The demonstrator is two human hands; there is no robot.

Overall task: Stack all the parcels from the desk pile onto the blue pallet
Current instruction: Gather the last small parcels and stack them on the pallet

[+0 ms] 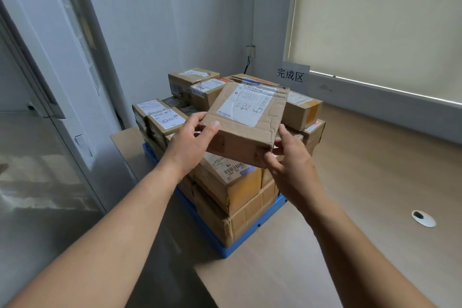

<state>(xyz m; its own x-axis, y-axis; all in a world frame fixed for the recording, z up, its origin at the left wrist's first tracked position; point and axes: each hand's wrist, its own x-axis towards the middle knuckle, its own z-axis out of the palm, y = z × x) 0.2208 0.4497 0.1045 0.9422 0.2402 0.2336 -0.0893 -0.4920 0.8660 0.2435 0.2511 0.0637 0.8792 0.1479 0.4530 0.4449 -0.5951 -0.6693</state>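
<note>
Parcel (246,120) held tilted between both hands: fingers of the left hand (192,141) wrap its left edge, those of the right hand (291,167) pinch its near corner; beneath them, stacked parcels (232,182) cover the blue pallet (223,251).

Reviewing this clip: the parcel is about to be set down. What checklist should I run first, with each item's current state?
1. Grip on the held parcel: the left hand and right hand each hold a near corner. Ok.
2. Parcel positioned above the blue pallet: ok.
3. Free landing spot beneath it: hidden by the parcel itself. Cannot tell.
4. Lower parcels inside the pallet edge on the near side: ok.
5. Parcels left on the desk pile: out of view. Cannot tell.
</note>
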